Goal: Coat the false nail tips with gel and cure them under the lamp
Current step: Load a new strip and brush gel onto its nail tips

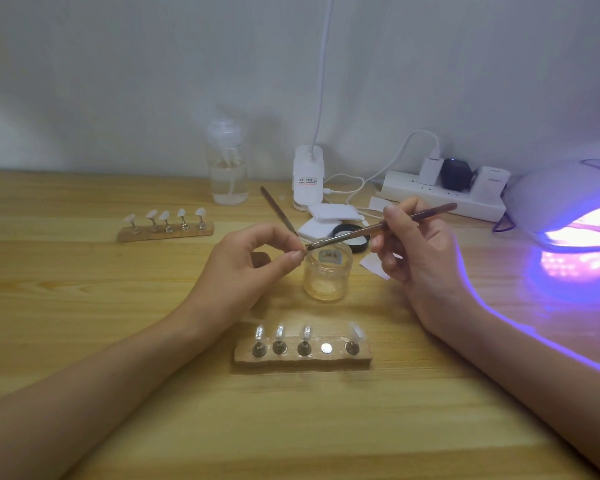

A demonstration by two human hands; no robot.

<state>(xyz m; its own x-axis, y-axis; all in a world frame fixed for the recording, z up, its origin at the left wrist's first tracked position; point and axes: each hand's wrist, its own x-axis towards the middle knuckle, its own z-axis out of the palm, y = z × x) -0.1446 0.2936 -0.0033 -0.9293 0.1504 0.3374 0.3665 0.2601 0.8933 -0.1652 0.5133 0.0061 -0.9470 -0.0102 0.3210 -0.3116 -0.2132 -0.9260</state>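
Containers first: a small clear glass jar [328,275] stands open at the middle of the pale wooden tabletop [118,341], with only a thin pale layer at its bottom. Its round black lid [347,228] lies just behind, inner side up. Further back a clear plastic pump bottle [227,174] is roughly half full of clear liquid.

Now the hands, both raised over the jar. The right hand [420,251] grips a slim brown-handled brush [347,236], fingers curled round the handle like a pen, and the metal end points left and down to just above the jar's rim. The left hand [246,265] meets it there, fingers curled, thumb and forefinger pinched together at the brush end. What they pinch is too small to tell.

In front of the jar, a rough wooden holder strip [302,358] carries 4 clear false nail tips [279,332] on little metal stands, with 1 bare silver disc [326,348] in the 4th place. A second wooden strip [165,233] sits well away at the far left with 5 white nail tips [163,216].

At the right edge the white curing lamp [561,192] glows purple, and its light falls on the right forearm. A second thin brush [278,210] lies behind the left hand.
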